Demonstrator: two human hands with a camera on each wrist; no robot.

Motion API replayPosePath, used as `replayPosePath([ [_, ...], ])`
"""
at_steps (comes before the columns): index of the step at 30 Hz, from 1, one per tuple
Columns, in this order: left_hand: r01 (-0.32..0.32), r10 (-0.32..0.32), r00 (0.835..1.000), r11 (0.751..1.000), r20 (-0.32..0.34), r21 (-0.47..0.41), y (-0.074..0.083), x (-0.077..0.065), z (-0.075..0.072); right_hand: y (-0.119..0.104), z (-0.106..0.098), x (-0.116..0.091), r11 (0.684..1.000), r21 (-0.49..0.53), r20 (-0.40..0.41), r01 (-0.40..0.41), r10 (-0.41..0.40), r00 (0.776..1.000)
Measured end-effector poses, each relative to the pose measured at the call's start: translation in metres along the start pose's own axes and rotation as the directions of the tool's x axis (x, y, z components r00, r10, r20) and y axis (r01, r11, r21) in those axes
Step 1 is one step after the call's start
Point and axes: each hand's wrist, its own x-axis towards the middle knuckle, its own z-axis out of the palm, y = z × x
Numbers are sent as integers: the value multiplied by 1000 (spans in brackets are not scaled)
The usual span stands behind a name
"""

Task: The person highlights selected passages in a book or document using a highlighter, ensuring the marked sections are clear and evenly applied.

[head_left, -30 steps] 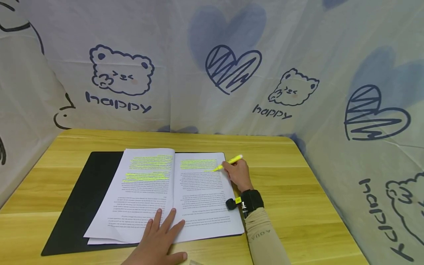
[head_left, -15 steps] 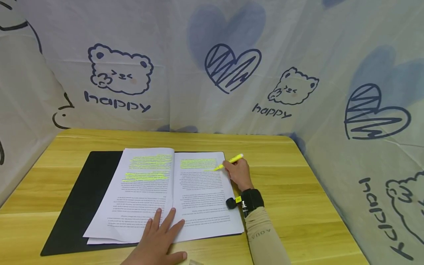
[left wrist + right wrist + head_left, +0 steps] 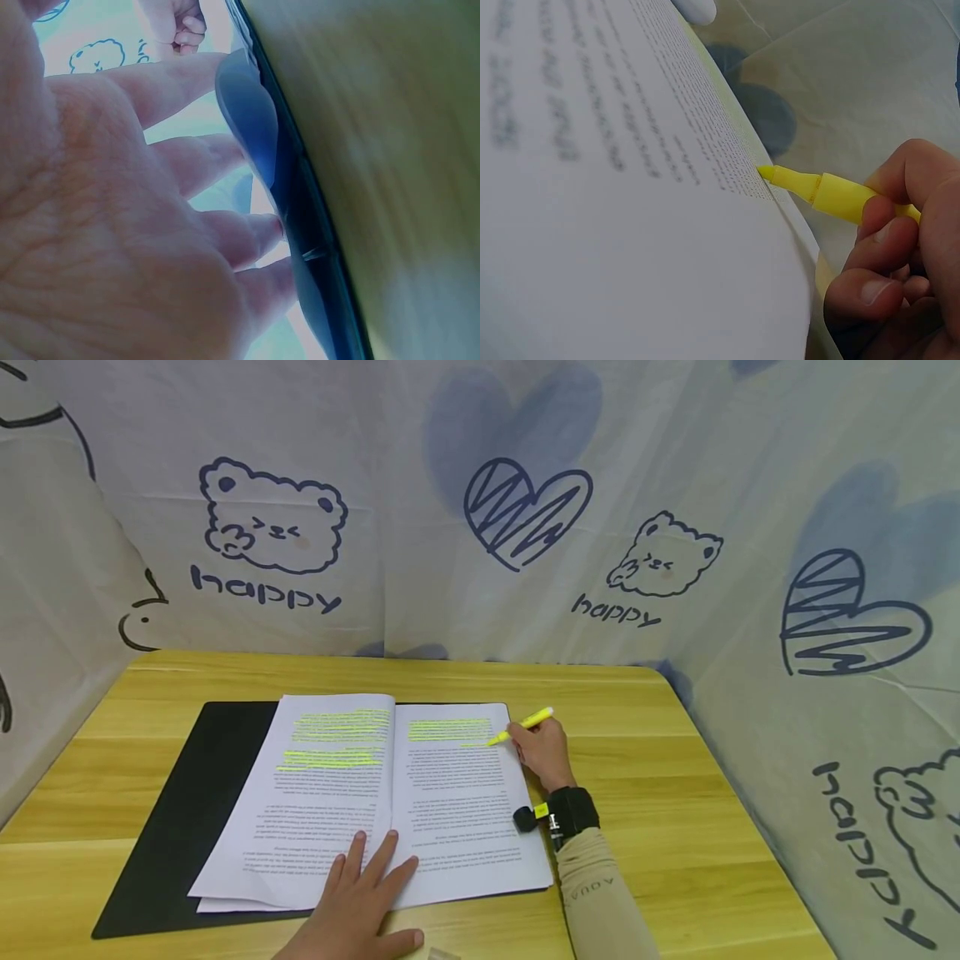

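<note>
My right hand [image 3: 543, 752] pinches a yellow highlighter [image 3: 534, 719], its tip at a line of print near the right edge of the right-hand page [image 3: 457, 818]. In the right wrist view the highlighter [image 3: 844, 198] lies between thumb and fingers, its nib meeting the paper. My left hand [image 3: 360, 893] rests with spread, straight fingers on the lower part of the open pages, across the fold. From the left wrist its palm [image 3: 127, 210] shows, with the fingertips over the lifted paper edge. Yellow marked lines cover the upper text of both pages.
A black board [image 3: 172, 827] lies under the papers and sticks out at the left. All this stands on a wood-grain table [image 3: 675, 827]. Printed cloth [image 3: 420, 527] with hearts and bears hangs behind and at both sides. A small clear piece [image 3: 442, 954] shows at the front edge.
My right hand has slid slightly right with the highlighter, its tip moving along the line toward the page's right edge. The left hand stays in place.
</note>
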Motion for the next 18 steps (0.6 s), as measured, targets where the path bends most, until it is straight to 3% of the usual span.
replayPosePath([
  [18, -16, 15, 1000, 1000, -3, -13, -2, -1, 0, 3, -4, 1, 998, 53, -5, 25, -24, 1000],
])
